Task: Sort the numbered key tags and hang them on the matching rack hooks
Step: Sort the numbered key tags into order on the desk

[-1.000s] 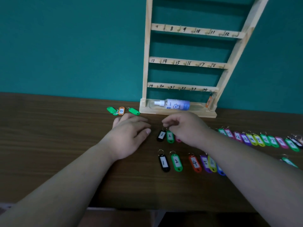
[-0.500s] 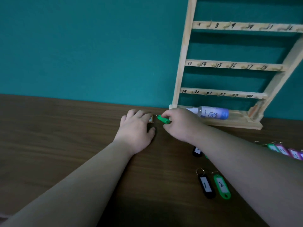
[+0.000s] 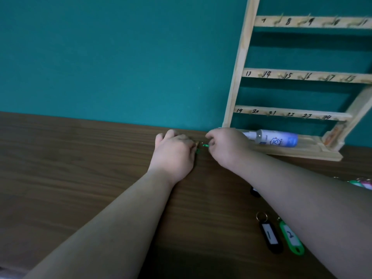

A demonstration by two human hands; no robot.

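Two hands work at loose key tags on a bench (image 3: 80, 168), just left of a numbered wooden rack (image 3: 240, 77).

This looks like the sorting step. At the centre, the right hand (image 3: 227, 148) pinches a green tag (image 3: 205, 145). The left hand (image 3: 173, 156) lies knuckles-up at its 9 o'clock, and I cannot tell whether it grips anything. Next the tag's number needs reading, then its ring goes on the matching hook at 2 o'clock. Counted: two hands, one rack, three numbered rails in view, one spray bottle (image 3: 271, 138), a black tag marked 1 (image 3: 270, 236) and a tag marked 2 (image 3: 291, 237) at 5 o'clock, one half-hidden dark tag (image 3: 255, 192), and a blurred bunch (image 3: 362, 183) at 3 o'clock.
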